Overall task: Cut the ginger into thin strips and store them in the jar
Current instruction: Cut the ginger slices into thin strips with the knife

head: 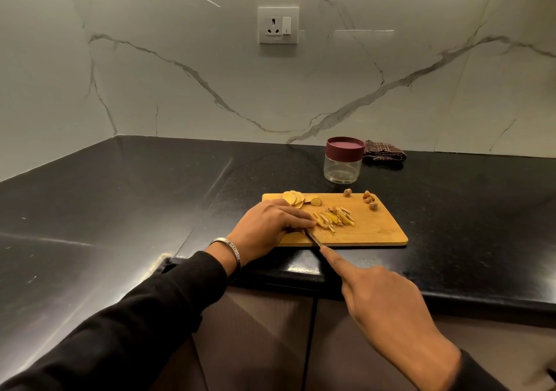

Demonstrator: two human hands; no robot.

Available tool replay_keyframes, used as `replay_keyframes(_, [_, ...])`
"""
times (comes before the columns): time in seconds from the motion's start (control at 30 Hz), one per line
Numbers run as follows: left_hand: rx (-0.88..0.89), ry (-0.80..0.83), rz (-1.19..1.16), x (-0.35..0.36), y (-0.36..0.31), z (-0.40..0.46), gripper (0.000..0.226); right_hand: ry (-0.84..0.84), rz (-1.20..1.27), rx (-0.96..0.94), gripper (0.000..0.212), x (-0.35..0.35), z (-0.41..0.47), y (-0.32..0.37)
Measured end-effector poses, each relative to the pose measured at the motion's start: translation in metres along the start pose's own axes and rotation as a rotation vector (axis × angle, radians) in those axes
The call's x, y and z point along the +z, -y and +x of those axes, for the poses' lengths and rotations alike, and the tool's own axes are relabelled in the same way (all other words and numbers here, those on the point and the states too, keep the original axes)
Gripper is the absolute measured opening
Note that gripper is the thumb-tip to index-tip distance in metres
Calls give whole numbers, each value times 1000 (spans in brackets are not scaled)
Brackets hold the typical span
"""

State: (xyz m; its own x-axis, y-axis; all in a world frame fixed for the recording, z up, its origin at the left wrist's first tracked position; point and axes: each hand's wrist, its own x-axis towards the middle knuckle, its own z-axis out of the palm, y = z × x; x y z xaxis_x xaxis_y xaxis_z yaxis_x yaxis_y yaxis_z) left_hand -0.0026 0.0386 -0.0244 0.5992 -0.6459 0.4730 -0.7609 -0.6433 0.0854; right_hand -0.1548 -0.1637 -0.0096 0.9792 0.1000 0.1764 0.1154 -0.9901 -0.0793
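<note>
A wooden cutting board (pixel 376 231) lies on the black counter. On it are a pile of thin ginger strips (pixel 335 220), round ginger slices (pixel 293 198) at its far left corner, and brown ginger scraps (pixel 369 200) at the far right. My left hand (pixel 267 228) rests on the board, fingertips curled down on ginger beside the strips. My right hand (pixel 388 297) grips a knife (pixel 313 238), index finger stretched along its spine; the blade tip meets the ginger under my left fingers. A clear jar (pixel 343 168) with its maroon lid on stands behind the board.
A folded checked cloth (pixel 383 151) lies beside the jar against the marble wall. A wall socket (pixel 278 25) sits above. The counter's front edge (pixel 301 270) runs just below the board, with cabinet doors underneath.
</note>
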Motion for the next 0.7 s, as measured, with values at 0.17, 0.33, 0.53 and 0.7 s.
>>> replay_keyframes(0.17, [-7,42,-46,1,1,0,48,-7,17,-8,59,0,-1,1])
replay_keyframes(0.33, [-71,-95,-70,1,-1,-4,30,-21,63,-11,59,2,0,-1])
replay_keyframes(0.53, [-96,-126,-97,-1,-1,-5,6,-45,216,-37,55,4,2,-4])
replay_keyframes(0.7, [-81,-131,-78,0,0,-7,6,-50,248,-95,53,0,9,1])
